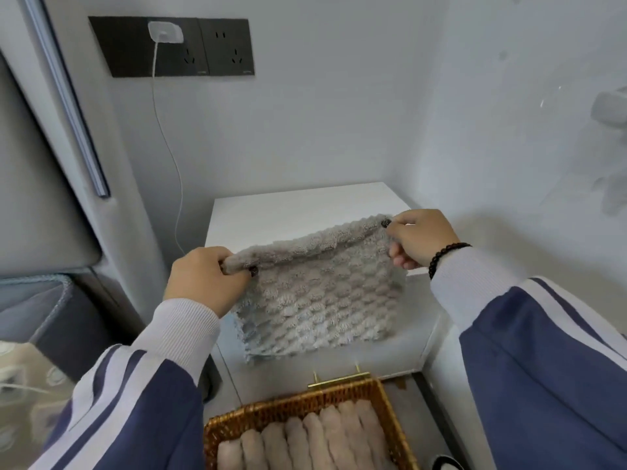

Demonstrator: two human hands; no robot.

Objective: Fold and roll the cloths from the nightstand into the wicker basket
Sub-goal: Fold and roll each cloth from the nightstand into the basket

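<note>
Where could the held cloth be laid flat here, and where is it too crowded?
The white nightstand top shows bare surface behind the grey cloth, between the back wall and the cloth's upper edge held by the left hand and right hand. The wicker basket below is crowded: rolled cloths lie side by side across its visible part.

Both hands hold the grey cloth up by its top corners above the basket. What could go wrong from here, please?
1. The grey textured fleece cloth hangs free, pinched only at its top corners by the left hand and right hand; a loose pinch could drop it.
2. The woven brown wicker basket already holds a tight row of beige rolled cloths, so a loosely rolled one may not fit.
</note>
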